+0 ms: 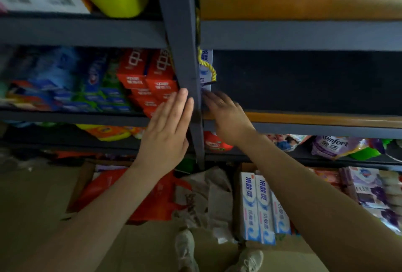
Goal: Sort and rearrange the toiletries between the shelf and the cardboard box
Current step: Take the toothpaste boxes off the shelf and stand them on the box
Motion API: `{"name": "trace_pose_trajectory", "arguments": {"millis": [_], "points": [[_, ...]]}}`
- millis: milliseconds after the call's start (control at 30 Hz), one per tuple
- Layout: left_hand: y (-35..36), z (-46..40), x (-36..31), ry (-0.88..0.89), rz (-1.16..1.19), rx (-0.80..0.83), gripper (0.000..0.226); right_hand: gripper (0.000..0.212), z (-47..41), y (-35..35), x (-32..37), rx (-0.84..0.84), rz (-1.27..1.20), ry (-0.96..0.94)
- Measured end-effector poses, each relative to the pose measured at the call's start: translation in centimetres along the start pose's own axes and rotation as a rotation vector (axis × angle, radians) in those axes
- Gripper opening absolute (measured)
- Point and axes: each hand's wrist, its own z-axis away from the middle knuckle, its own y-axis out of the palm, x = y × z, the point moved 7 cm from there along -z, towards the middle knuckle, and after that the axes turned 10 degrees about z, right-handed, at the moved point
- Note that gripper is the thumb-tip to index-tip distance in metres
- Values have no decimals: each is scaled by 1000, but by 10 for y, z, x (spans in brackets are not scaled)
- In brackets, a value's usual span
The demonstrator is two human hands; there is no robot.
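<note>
Nearest us, on the floor: cardboard box holding white-and-blue toothpaste cartons. Higher up, our left hand lies flat, fingers straight, against the red toothpaste boxes on the shelf. Right hand reaches past the upright post, fingers touching a pale carton; grip unclear to us.

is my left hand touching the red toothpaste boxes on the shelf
Cannot tell. In the head view the left hand, fingers straight, overlaps the red toothpaste boxes, but motion blur hides any contact or gap.
</note>
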Motion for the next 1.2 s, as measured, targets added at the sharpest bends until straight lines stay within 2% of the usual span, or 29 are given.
{"name": "trace_pose_trajectory", "arguments": {"millis": [100,167,267,333,400,567,667,733,833,867,933,1000,1067,1100,1200], "points": [[4,-3,3,52,-9,4,77,64,-5,6,-4,38,177,-23],[8,-3,4,69,11,-16,76,57,0,3,-13,-12,243,-4],[10,-3,4,85,61,-42,74,45,14,-14,-28,-224,189,98],[10,-3,4,105,85,-43,73,41,24,-23,-43,-337,142,254],[10,-3,5,125,100,-41,73,40,29,-20,-57,-306,14,449],[9,-3,8,169,130,11,74,68,7,-9,-67,-142,-170,764],[6,0,10,224,204,42,67,61,-3,-1,-73,-57,-180,897],[2,5,10,275,266,63,60,54,-2,-5,-80,-75,-390,961],[1,12,9,291,364,95,52,54,18,-20,-84,-217,-995,1037],[1,12,7,271,406,105,51,56,28,-26,-81,-234,-1155,1012],[2,10,1,198,507,134,50,56,53,-28,-72,-168,-1383,909],[3,4,-8,83,648,167,50,38,83,-23,-62,-123,-1545,852],[10,-4,-22,-120,906,263,46,22,112,-17,-51,-108,-1600,833],[13,-9,-32,-246,1063,319,45,20,125,-13,-48,-107,-1581,829],[24,-20,-63,-603,1302,375,55,45,161,-7,-38,-68,-1506,766]]}}
